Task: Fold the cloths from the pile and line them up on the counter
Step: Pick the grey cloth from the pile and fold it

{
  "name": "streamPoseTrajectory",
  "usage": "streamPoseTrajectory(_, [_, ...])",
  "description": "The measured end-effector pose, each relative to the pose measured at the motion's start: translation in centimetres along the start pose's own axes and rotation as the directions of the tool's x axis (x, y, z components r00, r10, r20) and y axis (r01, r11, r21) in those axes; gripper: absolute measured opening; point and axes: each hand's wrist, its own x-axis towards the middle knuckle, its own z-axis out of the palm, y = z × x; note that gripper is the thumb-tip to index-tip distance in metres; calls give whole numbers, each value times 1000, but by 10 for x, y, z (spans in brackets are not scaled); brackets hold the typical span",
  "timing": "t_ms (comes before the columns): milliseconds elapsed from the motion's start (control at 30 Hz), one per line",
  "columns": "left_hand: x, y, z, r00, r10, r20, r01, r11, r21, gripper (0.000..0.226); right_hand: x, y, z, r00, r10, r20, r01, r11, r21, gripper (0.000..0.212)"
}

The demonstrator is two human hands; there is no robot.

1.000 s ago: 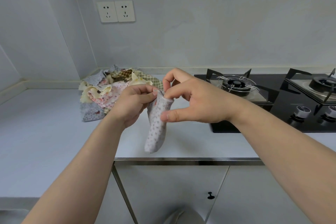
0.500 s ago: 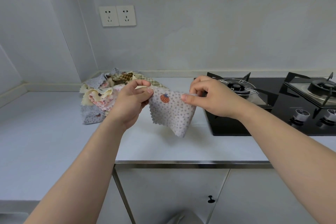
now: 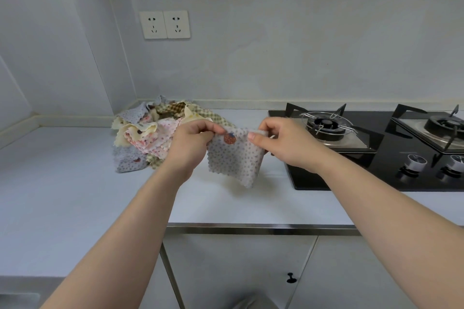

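A small grey dotted cloth with a red strawberry print hangs spread in the air above the white counter. My left hand pinches its top left corner and my right hand pinches its top right corner. Its lower edge hangs free, just above the counter. A pile of patterned cloths lies on the counter behind and left of my left hand, in pink, yellow, checked and grey prints.
A black gas hob with two burners and knobs fills the counter to the right. The counter's front edge runs above white cabinet doors. A double wall socket sits above the pile.
The cloth hung bunched between my two hands close together. My hands have since moved apart and pulled it open into a flat sheet, held by its top corners.
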Motion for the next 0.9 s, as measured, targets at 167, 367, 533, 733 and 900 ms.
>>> streamPoseTrajectory(167, [-9, 3, 4, 989, 76, 126, -80, 996, 31, 15, -1, 3, 0, 975, 10, 221, 23, 989, -148, 30])
streamPoseTrajectory(367, [-5, -1, -3, 998, 17, 66, -20, 998, 58, 57, -7, 2, -4, 934, 74, 350, -51, 996, -76, 35])
streamPoseTrajectory(533, [-2, -6, -5, 991, -132, -15, 133, 981, 144, 33, -8, -1, -4, 889, 13, 459, -4, 1000, -20, 35])
streamPoseTrajectory(733, [-2, -14, 1, 993, -77, 87, 62, 984, 164, 14, -12, -10, -3, 873, -101, 477, 38, 989, 141, 54])
streamPoseTrajectory(900, [0, -19, 2, 994, -49, 94, 26, 972, 232, 13, -14, -16, -7, 922, -90, 377, 18, 982, 188, 41])
